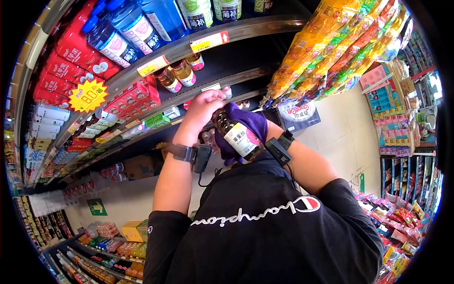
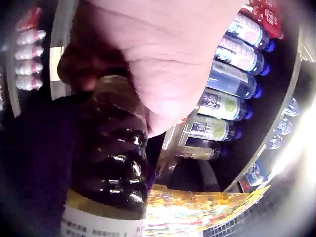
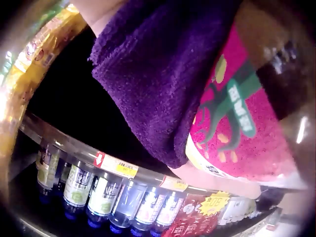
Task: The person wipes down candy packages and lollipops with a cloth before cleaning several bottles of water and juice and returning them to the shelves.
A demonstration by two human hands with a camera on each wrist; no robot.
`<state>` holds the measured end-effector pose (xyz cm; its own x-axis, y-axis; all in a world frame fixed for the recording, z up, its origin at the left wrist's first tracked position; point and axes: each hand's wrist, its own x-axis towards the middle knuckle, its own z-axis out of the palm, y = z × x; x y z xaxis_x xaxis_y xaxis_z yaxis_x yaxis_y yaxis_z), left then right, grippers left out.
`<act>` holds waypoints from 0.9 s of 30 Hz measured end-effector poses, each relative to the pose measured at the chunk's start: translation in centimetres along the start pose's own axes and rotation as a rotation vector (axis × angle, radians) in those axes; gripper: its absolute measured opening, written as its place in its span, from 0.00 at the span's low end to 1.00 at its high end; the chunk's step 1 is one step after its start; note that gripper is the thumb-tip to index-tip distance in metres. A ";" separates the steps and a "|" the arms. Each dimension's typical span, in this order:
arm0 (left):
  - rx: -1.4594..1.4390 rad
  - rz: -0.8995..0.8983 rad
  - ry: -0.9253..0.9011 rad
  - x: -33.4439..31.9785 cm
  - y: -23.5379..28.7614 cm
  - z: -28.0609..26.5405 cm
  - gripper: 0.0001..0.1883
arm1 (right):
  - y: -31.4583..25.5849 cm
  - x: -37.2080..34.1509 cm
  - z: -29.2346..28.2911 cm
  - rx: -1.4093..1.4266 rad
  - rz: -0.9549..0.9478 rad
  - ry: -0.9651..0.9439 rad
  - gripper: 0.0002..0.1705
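Observation:
A dark bottle [image 1: 241, 138] with a yellow, white and pink label is held tilted in front of the chest. My left hand [image 1: 204, 108] grips its neck and cap end, fingers curled round it in the left wrist view. Behind and beside the bottle is a purple cloth [image 1: 255, 122], bunched against its side. My right hand [image 1: 273, 129] holds the cloth to the bottle, mostly hidden under the fabric. In the right wrist view, the cloth [image 3: 148, 79] overlaps the pink part of the label [image 3: 242, 113].
Ahead stands a shelf with blue-capped bottles [image 1: 135, 31], red packs [image 1: 61, 71] and small amber bottles [image 1: 184, 75]. Shelf edges [image 1: 165, 53] run close before the hands. Hanging snack packets [image 1: 326, 47] are at front right, above a dark printed box [image 1: 299, 115] on the floor.

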<state>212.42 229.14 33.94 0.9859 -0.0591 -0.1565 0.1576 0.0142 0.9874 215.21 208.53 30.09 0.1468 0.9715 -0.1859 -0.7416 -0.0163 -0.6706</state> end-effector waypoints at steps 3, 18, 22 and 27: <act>0.279 0.018 0.069 0.4 0.3 -0.8 0.08 | -1.9 -0.6 2.1 0.245 0.114 0.059 0.24; 0.673 0.044 0.219 0.3 4.9 -1.6 0.13 | -1.1 -1.3 3.2 0.330 -0.010 0.177 0.31; 0.438 0.138 0.489 0.9 3.8 -3.0 0.12 | -1.8 -0.8 5.8 0.135 -0.180 0.287 0.30; -0.317 0.270 0.690 0.5 1.2 0.4 0.06 | -3.3 0.8 5.1 0.419 -0.025 0.544 0.31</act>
<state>213.02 228.77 35.03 0.7884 0.6151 0.0048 -0.1844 0.2289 0.9558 214.45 210.58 35.79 0.3942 0.7116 -0.5816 -0.9081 0.2043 -0.3656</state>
